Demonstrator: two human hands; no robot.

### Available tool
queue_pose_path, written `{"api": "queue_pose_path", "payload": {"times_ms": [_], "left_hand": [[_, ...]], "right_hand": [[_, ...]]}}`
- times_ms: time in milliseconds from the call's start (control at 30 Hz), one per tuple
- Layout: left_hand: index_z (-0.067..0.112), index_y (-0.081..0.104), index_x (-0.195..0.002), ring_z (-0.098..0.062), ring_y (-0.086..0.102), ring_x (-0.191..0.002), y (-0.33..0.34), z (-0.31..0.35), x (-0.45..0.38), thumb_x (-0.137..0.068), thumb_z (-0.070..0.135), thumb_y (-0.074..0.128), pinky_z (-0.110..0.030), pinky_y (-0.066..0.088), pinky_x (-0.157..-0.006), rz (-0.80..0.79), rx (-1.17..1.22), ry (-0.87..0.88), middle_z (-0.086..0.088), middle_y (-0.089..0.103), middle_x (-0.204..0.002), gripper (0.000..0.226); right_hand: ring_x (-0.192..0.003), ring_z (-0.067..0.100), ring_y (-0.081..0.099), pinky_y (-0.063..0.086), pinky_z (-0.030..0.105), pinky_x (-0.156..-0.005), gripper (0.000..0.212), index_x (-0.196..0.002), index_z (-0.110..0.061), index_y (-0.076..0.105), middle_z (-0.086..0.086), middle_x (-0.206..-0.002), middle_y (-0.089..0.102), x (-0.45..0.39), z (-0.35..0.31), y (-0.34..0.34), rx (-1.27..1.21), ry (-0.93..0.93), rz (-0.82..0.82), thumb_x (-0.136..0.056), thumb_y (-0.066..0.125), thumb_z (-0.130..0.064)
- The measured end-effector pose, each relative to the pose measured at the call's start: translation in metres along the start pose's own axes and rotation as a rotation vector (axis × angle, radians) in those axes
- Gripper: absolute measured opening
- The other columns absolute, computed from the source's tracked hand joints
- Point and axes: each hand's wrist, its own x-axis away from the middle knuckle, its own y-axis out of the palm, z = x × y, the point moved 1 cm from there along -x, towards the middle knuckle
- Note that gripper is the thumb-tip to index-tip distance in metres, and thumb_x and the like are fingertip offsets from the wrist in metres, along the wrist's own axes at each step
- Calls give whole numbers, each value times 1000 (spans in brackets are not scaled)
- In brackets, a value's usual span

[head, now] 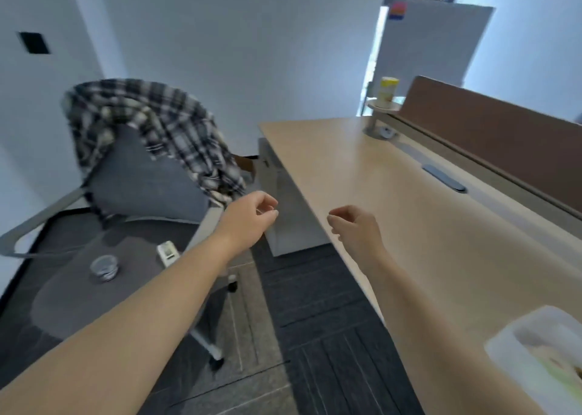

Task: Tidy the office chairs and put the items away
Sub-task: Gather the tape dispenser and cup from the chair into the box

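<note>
A grey office chair (138, 181) stands left of the desk, turned away from it. A black-and-white plaid shirt (151, 122) hangs over its backrest. On the seat lie a clear plastic bottle (104, 268) on its side and a small white remote (168, 252). My left hand (252, 214) hovers beside the chair's right armrest, just below the shirt's hem, its fingers loosely curled and holding nothing. My right hand (352, 229) floats over the desk's front edge, fingers also loosely curled and empty.
The light wooden desk (393, 194) runs along the right with a brown divider panel (491, 131) at its back. A white bin (541, 351) sits at its near right corner. A yellow-lidded canister (388, 90) stands at the far end. A grey pedestal (283, 200) sits under the desk.
</note>
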Motion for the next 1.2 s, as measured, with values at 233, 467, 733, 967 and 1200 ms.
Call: {"api": "queue_pose_path", "payload": {"times_ms": [233,467,733,967,1200], "left_hand": [[10,60,-106,-16,52,-89,-96,-105,30,-88,16,53,-25,36,-78,190,-18,-229,-2,61,-98,21],[10,59,-112,-12,52,-95,-167,-225,20,-89,18,52,-23,35,-82,232,14,-386,2,57,-98,25],[10,57,-114,-13,48,-97,-245,-414,-26,-90,19,50,-25,35,-80,151,50,-540,-3,58,-109,27],[11,56,-117,-19,53,-110,-261,-575,-50,-91,20,48,-24,35,-85,102,76,-725,-7,59,-122,29],[10,56,-116,-12,50,-97,-209,-680,-79,-90,17,48,-21,34,-82,36,135,-767,-6,61,-120,28]], "right_hand": [[-80,17,53,44,31,-75,9,-93,-13,59,-4,-74,54,-14,-41,142,59,-23,-250,-87,54,-18],[-83,19,52,40,30,-73,13,-96,-11,60,0,-80,55,-31,-58,290,124,2,-367,-87,54,-19],[-86,17,51,40,25,-65,23,-106,-8,60,0,-93,56,-86,-51,487,210,137,-381,-84,57,-16],[-92,18,54,38,4,-62,32,-113,-12,55,-3,-99,53,-119,3,640,310,182,-513,-82,62,-17],[-127,27,38,30,24,-85,64,-133,-6,36,14,-138,40,-147,100,740,486,172,-606,-79,66,-23]]}}
